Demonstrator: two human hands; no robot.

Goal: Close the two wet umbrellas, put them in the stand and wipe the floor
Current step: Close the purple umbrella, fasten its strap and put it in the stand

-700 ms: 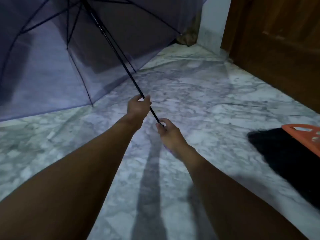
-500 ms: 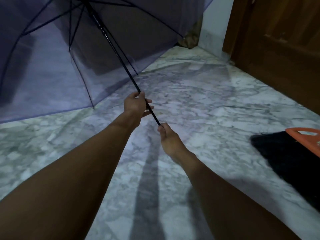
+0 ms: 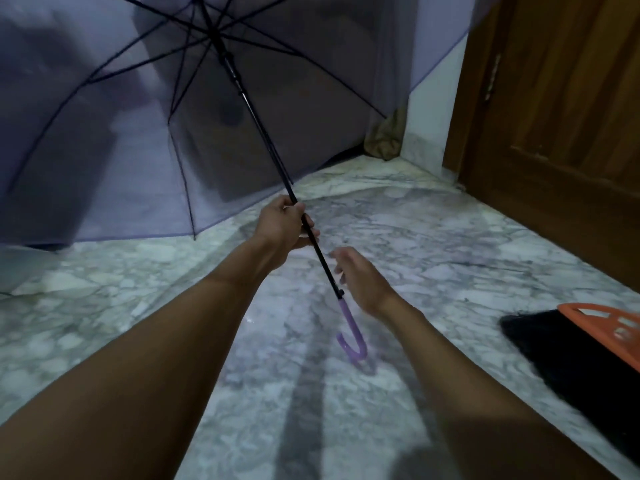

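An open umbrella with a translucent purple canopy [image 3: 145,140] fills the upper left, its rim near the marble floor [image 3: 433,237]. Its black shaft [image 3: 263,133] slants down to a purple hooked handle [image 3: 351,336]. My left hand [image 3: 284,223] grips the shaft about midway down. My right hand [image 3: 360,278] hovers just right of the lower shaft, fingers relaxed, holding nothing. Only one umbrella is in view.
An orange plastic basket-like rim [image 3: 609,323] sits at the right edge on a black mat [image 3: 571,362]. A brown wooden door [image 3: 561,126] runs along the right. A crumpled tan cloth [image 3: 382,140] lies in the far corner by the white wall.
My right hand has let go of the handle end and opened, so the purple hook now shows. The view has tilted up, showing more of the canopy hub.
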